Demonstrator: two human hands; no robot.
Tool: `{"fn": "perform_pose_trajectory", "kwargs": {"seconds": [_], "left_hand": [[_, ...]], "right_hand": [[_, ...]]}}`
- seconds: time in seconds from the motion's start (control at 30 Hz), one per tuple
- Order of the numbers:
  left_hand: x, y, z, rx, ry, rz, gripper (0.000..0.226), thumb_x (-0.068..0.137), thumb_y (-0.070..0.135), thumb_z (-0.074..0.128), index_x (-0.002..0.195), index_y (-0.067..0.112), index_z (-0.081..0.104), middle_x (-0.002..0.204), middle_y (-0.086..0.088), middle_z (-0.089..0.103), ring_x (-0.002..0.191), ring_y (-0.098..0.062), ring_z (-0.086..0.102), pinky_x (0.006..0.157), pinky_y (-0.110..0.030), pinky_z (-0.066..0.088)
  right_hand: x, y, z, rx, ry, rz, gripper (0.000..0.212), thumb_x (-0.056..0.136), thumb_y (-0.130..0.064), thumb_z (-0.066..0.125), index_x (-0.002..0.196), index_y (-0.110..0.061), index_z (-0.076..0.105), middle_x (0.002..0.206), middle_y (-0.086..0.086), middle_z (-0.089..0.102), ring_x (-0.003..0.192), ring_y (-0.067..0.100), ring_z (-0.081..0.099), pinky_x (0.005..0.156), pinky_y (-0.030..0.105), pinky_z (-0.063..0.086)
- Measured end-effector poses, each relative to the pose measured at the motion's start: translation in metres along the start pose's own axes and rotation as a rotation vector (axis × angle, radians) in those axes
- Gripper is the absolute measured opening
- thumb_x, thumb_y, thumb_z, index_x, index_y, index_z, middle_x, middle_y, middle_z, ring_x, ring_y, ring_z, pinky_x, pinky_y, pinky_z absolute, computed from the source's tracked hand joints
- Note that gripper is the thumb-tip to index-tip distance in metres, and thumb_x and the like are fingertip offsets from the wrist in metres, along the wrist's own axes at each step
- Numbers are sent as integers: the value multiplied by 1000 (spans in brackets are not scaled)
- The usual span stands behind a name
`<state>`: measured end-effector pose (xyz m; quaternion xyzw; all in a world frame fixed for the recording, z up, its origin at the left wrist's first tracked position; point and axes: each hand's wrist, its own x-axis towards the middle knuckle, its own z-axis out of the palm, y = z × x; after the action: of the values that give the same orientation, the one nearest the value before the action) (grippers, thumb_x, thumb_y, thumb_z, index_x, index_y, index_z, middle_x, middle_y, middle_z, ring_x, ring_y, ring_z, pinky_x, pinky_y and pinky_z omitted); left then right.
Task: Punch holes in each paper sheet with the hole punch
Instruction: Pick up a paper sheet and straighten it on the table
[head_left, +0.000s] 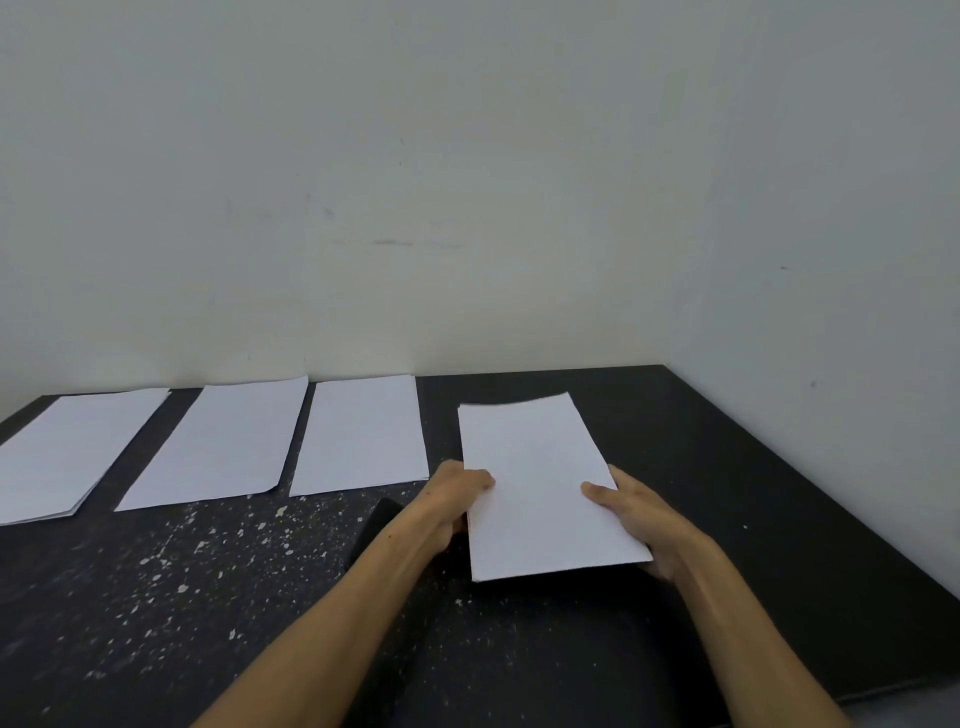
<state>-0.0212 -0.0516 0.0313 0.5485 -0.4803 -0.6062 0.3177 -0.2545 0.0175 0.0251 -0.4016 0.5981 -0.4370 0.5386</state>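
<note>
Nearest, both hands hold one paper sheet above the dark table: left hand gripping its 9 o'clock edge, right hand its 3 o'clock edge. Farther, toward 10 o'clock, three paper stacks lie flat.

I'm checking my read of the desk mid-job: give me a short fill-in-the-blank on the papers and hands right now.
1. Besides the held stack, ___ paper piles lie flat along the wall.
2. The held stack is gripped by ___ hands, the left hand and the right hand.
3. The table top is ___ in colour.
4. White flecks lie on the person's ___ side.

Missing: three; both; black; left
</note>
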Motion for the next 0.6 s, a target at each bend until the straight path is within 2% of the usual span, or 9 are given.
{"fn": "perform_pose_trajectory", "kwargs": {"seconds": [0.07, 0.13, 0.2, 0.3, 0.4, 0.6], "left_hand": [[-3, 10, 0, 6, 38, 120, 23, 100, 10, 54, 122, 8, 58, 113, -5, 70, 98, -23, 69, 77, -36, 57], [-7, 22, 1, 26, 73, 269, 24, 101, 11, 52, 124, 13, 54, 113, 2, 66, 98, -16, 65, 72, -29, 52], [-14, 34, 1, 58, 93, 427, 26, 101, 12, 50, 126, 19, 52, 119, 6, 63, 104, -9, 61, 76, -26, 50], [-21, 50, 1, 70, 105, 589, 31, 102, 13, 47, 129, 28, 48, 119, 21, 58, 107, 4, 55, 80, -18, 46], [-21, 51, 4, 97, 96, 618, 30, 103, 15, 46, 130, 28, 46, 115, 26, 55, 105, 8, 53, 77, -13, 44], [-9, 24, 10, 166, 117, 539, 20, 105, 17, 41, 125, 19, 42, 118, 8, 53, 101, 0, 51, 76, -23, 45]], "right_hand": [[-5, -4, -1, -56, -13, -97, 35, 104, -24, 63, 137, -32, 57, 126, -4, 75, 111, 21, 74, 97, 48, 59], [-8, -14, 0, -88, 16, -217, 45, 101, -24, 66, 142, -36, 52, 132, -7, 71, 117, 18, 71, 104, 51, 56], [-11, -26, 3, -101, 65, -343, 48, 101, -22, 67, 143, -38, 50, 131, -10, 71, 117, 14, 71, 102, 46, 57], [-16, -42, 9, -96, 113, -482, 47, 101, -24, 65, 142, -43, 49, 128, -17, 70, 113, 5, 71, 89, 32, 62], [-17, -45, 14, -73, 139, -537, 44, 101, -26, 64, 139, -45, 50, 128, -22, 68, 113, 2, 69, 84, 27, 61], [-15, -33, 20, -76, 189, -527, 38, 105, -19, 59, 132, -45, 55, 127, -21, 68, 118, 8, 67, 94, 33, 58]]}}
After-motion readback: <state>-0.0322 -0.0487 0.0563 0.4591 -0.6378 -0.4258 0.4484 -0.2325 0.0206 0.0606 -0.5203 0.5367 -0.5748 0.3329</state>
